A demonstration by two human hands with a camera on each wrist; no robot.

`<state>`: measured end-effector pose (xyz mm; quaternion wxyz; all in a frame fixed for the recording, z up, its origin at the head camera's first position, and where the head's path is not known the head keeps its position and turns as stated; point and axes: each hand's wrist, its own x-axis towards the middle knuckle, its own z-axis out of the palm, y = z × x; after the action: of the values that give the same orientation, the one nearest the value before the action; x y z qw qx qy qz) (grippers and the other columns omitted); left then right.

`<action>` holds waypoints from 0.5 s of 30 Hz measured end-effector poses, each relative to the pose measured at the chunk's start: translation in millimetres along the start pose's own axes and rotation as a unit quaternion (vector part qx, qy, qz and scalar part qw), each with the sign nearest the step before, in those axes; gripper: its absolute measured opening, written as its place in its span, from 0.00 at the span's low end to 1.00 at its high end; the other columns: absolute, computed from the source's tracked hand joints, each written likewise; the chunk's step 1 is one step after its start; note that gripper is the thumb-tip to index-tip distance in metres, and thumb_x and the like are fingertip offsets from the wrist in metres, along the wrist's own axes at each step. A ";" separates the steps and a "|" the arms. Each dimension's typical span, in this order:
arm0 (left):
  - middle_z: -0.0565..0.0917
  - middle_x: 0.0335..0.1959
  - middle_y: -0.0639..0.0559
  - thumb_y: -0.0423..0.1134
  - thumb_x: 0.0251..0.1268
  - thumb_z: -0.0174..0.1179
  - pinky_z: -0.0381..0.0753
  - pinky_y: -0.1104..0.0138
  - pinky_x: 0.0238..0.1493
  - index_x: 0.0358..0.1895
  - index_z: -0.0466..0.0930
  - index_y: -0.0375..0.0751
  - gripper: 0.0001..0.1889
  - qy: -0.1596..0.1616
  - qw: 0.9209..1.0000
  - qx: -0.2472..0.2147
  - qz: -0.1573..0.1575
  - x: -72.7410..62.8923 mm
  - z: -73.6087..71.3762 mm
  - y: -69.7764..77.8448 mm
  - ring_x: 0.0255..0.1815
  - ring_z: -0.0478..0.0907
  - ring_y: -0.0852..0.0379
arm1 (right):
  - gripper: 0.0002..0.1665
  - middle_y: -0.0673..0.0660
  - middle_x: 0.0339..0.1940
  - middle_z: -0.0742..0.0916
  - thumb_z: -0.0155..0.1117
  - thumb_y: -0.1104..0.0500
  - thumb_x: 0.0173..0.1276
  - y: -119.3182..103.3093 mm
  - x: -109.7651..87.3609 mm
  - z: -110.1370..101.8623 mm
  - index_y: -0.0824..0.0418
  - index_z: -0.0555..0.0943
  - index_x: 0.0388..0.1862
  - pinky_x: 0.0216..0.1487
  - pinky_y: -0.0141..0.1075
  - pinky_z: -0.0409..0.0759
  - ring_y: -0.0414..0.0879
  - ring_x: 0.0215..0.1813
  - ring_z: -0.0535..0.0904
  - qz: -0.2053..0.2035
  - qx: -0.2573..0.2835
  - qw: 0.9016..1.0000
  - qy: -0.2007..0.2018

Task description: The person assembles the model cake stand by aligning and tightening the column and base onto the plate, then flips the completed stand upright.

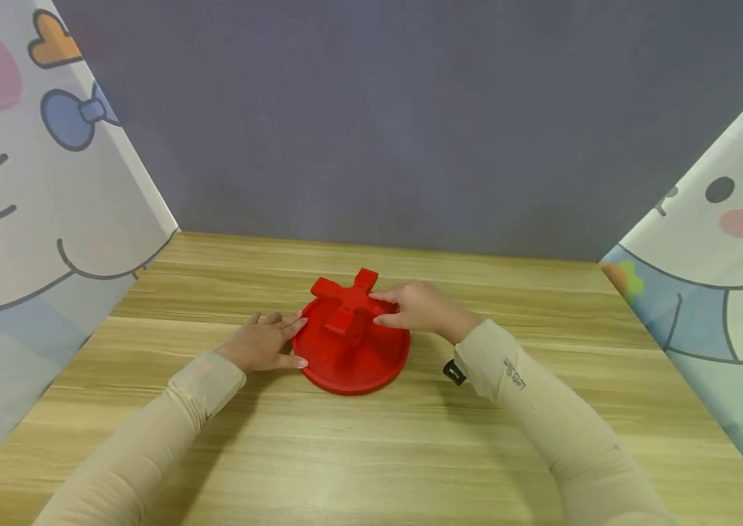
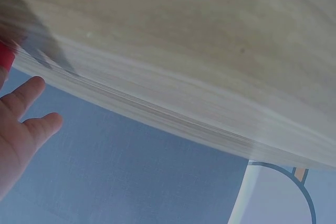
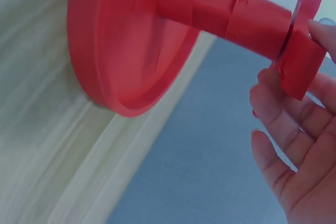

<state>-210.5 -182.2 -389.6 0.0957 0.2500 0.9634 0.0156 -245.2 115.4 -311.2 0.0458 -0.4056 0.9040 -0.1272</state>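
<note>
A round red base (image 1: 318, 369) with a low raised rim lies flat on the table. From its middle rises a red post (image 3: 210, 9) made of stacked segments with small numbers marked on them. On top of the post sits a red cross-shaped piece (image 1: 353, 298) with several blocky arms. My right hand (image 1: 420, 310) pinches the right arm of that cross between thumb and fingers, as the right wrist view also shows. At the left rim of the base, my left hand (image 1: 262, 343) rests with thumb and fingers extended and spread, fingertips touching the edge.
The wood-grain table (image 1: 318, 467) runs back to a plain grey wall (image 1: 371, 131). Cartoon-printed panels stand to the left (image 1: 49, 219) and right (image 1: 739, 292). A small black piece (image 1: 454, 372) shows beside the right sleeve cuff.
</note>
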 end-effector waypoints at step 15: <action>0.60 0.73 0.42 0.66 0.61 0.54 0.54 0.35 0.64 0.73 0.59 0.37 0.45 0.000 1.000 -0.008 0.002 -0.5 -1.2 0.9 0.68 0.60 0.31 | 0.31 0.43 0.08 0.59 0.69 0.55 0.61 -26.8 -4.8 22.6 0.68 0.77 0.61 0.18 0.26 0.54 0.36 0.14 0.52 0.121 0.160 0.976 0.086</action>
<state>-209.8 -181.7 -388.3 0.0976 0.2514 0.9627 0.0231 -218.4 97.5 -325.9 0.0478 -0.2682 0.9148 -0.2983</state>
